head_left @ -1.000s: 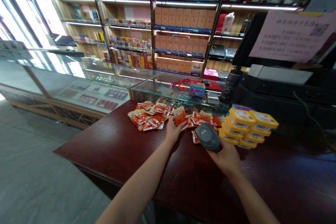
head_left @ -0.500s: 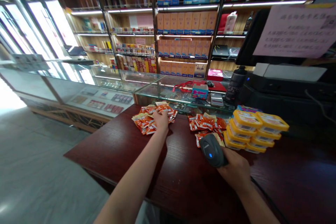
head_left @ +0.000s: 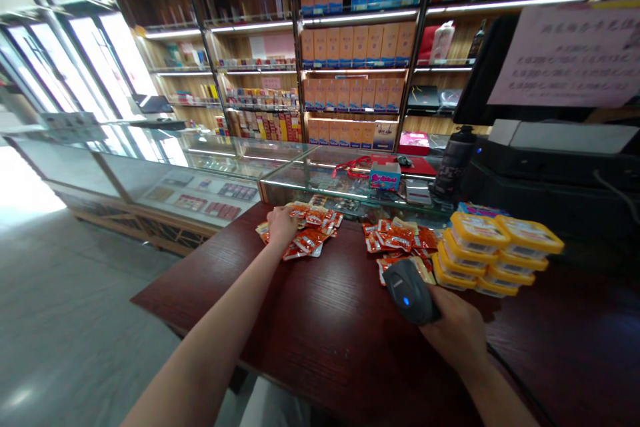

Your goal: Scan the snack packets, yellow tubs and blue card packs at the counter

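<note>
My left hand (head_left: 281, 225) is at the left side of a loose pile of small orange-red snack packets (head_left: 313, 239), its fingers curled down over one at the edge; the fingertips are partly hidden. In my right hand (head_left: 457, 327) is a dark grey barcode scanner (head_left: 411, 293) with a lit blue light, its cable trailing down to the right. The scanner's head is just in front of a second heap of the same packets (head_left: 397, 235). Beside that heap, yellow-lidded plastic tubs (head_left: 480, 232) stand stacked in two columns.
The dark red wooden counter (head_left: 320, 320) meets a glass display case (head_left: 300, 170) at its far side. A small blue and pink box (head_left: 385, 177) and a black bottle (head_left: 455, 160) stand on the glass. A monitor with a pink paper sign (head_left: 565, 57) rises at right. Shelves of boxes line the wall.
My left hand has moved left across the pile, and the packets there have shifted. My right hand keeps the scanner in about the same place. The view has shifted slightly.
</note>
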Demonstrator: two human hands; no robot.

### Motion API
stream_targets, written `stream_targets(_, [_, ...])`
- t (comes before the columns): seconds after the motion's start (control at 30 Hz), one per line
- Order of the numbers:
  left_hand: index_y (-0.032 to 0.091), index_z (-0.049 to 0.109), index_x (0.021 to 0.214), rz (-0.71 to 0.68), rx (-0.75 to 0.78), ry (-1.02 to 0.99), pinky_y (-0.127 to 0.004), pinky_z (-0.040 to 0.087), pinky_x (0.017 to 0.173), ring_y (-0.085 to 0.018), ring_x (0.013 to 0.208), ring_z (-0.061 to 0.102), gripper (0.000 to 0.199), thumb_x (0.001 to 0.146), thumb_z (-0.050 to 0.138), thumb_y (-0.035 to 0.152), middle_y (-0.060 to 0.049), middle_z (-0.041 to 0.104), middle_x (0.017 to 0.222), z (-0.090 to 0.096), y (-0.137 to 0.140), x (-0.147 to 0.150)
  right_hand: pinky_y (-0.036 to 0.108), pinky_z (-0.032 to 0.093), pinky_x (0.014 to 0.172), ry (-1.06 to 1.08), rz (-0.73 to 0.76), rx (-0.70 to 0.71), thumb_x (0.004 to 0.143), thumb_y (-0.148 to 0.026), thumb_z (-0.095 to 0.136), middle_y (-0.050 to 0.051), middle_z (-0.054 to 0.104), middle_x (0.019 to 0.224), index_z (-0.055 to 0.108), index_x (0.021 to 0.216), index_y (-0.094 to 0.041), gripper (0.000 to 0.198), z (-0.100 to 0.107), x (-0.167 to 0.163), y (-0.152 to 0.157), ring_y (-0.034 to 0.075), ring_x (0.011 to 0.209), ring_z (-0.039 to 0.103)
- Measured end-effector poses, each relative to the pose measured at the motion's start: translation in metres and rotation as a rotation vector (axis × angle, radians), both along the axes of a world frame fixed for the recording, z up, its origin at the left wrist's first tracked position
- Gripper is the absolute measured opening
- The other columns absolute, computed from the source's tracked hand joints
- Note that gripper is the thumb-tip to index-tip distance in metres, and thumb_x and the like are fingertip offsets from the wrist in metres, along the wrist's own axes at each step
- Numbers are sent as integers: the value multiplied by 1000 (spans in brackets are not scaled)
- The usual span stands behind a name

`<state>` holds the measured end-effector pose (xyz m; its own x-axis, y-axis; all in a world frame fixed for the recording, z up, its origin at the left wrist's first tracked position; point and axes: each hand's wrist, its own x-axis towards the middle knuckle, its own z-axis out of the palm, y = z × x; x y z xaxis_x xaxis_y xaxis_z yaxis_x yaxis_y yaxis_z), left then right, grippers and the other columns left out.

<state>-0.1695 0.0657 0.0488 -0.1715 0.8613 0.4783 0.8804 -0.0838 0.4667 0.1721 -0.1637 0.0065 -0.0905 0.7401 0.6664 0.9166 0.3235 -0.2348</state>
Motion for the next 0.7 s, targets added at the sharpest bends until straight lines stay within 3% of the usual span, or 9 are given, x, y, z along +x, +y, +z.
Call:
stream_targets(0.13, [20, 71, 93, -38, -42, 53, -43, 39, 98, -30, 109, 52, 24, 82, 52, 28, -13, 63, 106, -5, -13, 9, 29, 47, 67, -18, -13, -3, 78, -23, 54, 9, 73, 88, 63, 98, -17, 23, 0, 1, 2, 22, 76, 68])
stream_targets(0.27, [20, 67, 105, -39, 20, 23, -42, 39, 99, -31, 116, 48, 28, 82, 53, 25, -14, 53, 119, 0, -23, 34, 27, 45, 62, -63, 2, 10, 76, -22, 55, 7, 73, 84, 64, 95, -18, 21, 2, 2, 4, 20, 73, 67])
stream_targets(0.43, [21, 68, 100, -329, 111, 28, -45, 36, 102, -30, 112, 49, 23, 82, 54, 24, -10, 58, 111, 2, -39, 94, 28, 45, 66, 19, -68, 16, 78, -25, 53, 8, 72, 83, 64, 97, -17, 23, 5, 2, 3, 21, 75, 67])
stream_targets(0.57, [22, 68, 98, -611, 50, -38, -40, 41, 96, -26, 101, 55, 23, 77, 58, 18, -9, 62, 100, -10, -51, 152, 29, 45, 67, 53, -121, 27, 79, -27, 53, 8, 72, 84, 64, 97, -17, 23, 6, 4, 2, 22, 75, 67])
stream_targets(0.7, [17, 66, 93, -635, -8, -125, -41, 41, 94, -28, 99, 56, 21, 73, 65, 24, -12, 62, 98, -24, -53, 199, 28, 44, 64, 68, -138, 65, 79, -25, 54, 6, 70, 77, 64, 92, -17, 18, 6, 6, 2, 22, 71, 66])
